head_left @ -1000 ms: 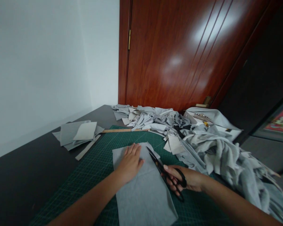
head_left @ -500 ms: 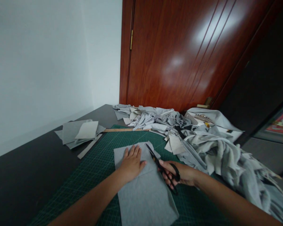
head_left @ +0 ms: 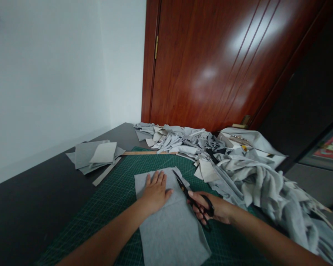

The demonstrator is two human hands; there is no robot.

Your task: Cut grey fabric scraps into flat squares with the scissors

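Grey cloth point(head_left: 173, 231) bears spread left hand point(head_left: 156, 193); right hand point(head_left: 203, 201) grips scissors point(head_left: 183, 187), apparently touching it.

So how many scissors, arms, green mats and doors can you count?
Scissors: 1 pair, held in the right fingers
Arms: 2, the left arm and right arm
Green mat: 1
Door: 1
Total: 5

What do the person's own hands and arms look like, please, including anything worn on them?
The left hand and right hand are bare, with no gloves or visible rings. The left forearm and right forearm show no sleeves, watch or bracelet within the frame.
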